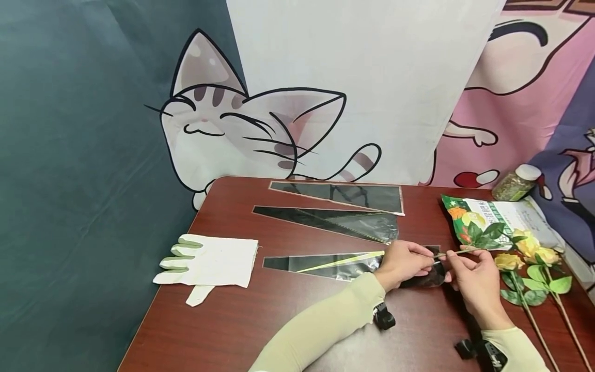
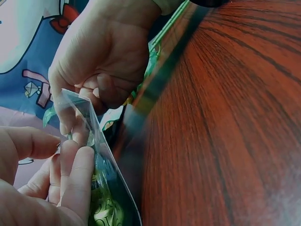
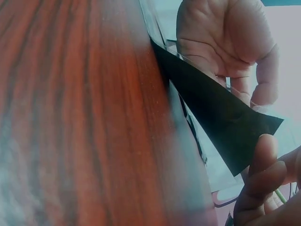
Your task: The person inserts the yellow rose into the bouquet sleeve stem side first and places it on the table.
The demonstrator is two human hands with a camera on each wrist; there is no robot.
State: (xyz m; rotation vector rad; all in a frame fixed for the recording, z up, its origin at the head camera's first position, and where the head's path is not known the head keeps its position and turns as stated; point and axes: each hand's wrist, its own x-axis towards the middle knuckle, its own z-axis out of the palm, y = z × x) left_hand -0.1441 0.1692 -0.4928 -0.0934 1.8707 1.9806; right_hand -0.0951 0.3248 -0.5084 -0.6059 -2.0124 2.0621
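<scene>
The flower stem runs sideways between the hands, roughly along the dark bag just below; the right hand pinches it, the left hand pinching its left end.

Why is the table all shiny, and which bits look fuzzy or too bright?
Head view: pale glare on the table near the bottom, probably reflected light; left wrist view: the table's edge is fuzzy near the middle; right wrist view: the background on the right is washed out, while the dark bag looks nearly black.
</scene>
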